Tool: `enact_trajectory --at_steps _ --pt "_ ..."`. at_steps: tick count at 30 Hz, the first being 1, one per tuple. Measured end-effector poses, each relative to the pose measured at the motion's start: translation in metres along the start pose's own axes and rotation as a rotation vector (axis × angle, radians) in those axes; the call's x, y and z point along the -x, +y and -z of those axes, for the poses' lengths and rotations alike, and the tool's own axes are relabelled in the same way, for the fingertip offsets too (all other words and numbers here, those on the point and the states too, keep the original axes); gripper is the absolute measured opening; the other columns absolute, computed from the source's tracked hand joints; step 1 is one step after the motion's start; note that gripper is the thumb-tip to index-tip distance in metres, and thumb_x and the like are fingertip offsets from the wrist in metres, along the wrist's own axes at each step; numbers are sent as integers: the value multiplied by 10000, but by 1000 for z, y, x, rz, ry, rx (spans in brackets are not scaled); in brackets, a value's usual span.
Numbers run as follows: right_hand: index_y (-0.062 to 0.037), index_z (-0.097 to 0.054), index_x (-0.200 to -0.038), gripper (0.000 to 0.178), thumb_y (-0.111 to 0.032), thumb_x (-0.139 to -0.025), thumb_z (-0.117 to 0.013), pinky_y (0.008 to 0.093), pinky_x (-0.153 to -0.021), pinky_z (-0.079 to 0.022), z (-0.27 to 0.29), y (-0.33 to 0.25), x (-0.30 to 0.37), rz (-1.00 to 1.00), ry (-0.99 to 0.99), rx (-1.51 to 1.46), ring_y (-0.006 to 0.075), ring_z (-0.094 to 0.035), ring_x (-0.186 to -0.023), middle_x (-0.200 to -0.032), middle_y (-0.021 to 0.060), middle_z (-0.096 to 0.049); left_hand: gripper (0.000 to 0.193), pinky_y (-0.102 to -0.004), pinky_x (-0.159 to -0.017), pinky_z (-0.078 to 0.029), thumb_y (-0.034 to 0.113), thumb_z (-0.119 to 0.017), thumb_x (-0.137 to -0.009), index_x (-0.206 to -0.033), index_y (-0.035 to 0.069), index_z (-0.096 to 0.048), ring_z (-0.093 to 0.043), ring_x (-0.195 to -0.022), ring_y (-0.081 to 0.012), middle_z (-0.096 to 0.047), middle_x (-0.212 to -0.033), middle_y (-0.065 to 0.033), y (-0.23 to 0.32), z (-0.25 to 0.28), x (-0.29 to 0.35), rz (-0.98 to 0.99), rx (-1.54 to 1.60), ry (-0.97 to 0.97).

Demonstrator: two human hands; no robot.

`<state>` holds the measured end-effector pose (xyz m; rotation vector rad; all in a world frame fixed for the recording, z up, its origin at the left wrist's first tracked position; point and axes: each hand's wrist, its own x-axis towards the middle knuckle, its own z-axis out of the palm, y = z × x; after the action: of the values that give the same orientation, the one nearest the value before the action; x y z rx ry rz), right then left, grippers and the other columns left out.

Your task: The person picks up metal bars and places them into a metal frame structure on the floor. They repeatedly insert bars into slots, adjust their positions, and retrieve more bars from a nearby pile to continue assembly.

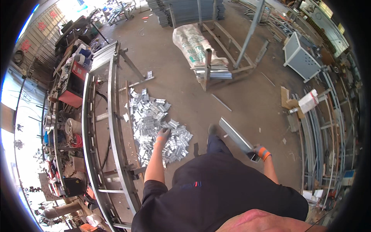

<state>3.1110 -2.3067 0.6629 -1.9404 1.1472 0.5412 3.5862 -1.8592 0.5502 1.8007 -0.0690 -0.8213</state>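
Observation:
My right hand (262, 152), in a grey glove with an orange cuff, grips the near end of a long metal channel (236, 134). The channel slants away to the far left, in front of my legs. A gloved left hand (164, 134) of mine hangs over or against a heap of small silvery metal brackets (148, 116) on the floor. Its fingers are too small and dark against the heap to tell how they are set, or whether a bracket is in them.
A long metal frame (112, 108) runs along the heap's left side. Ahead stands a steel rack (206, 69) with a white woven sack (193, 44) on it. A loose thin bar (222, 102) lies on the floor. Long metal profiles (315, 143) and a grey metal box (299, 56) are at right.

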Motion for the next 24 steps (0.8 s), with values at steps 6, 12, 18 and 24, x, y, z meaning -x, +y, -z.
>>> enact_trajectory --at_steps 6,12,18,24 --pt "-18 -791 -1008 501 -418 -712 -855 367 -742 -573 83 -226 -139 295 -151 63 218 -735 -776 -821 124 -760 386 -311 -664 -515 326 -684 -988 -1176 -11 -683 -658 -790 -131 -703 -907 -59 42 9 -86 44 279 84" --pt "-11 -781 -1084 518 -378 -733 -882 359 -693 -584 114 -427 -273 345 -431 10 194 -740 -746 -862 84 -775 335 -455 -801 -525 360 -570 -1004 -1236 147 -683 -672 -900 -299 -731 -1060 -146 -13 12 -29 426 -382 80" --pt "32 -787 -1048 491 -317 -720 -896 323 -730 -577 103 -599 -373 666 -497 173 167 -725 -770 -908 123 -780 352 -453 -792 -530 387 -601 -985 -1221 145 -697 -674 -901 -287 -733 -1045 -129 -11 -31 2 831 142 310" --pt "-15 -759 -1176 700 -511 -702 -896 334 -842 -571 43 -787 -422 880 -461 442 177 -729 -871 -953 104 -780 371 -450 -783 -534 413 -632 -965 -1206 143 -710 -675 -902 -274 -734 -1029 -113 0 13 -138 600 -32 261"
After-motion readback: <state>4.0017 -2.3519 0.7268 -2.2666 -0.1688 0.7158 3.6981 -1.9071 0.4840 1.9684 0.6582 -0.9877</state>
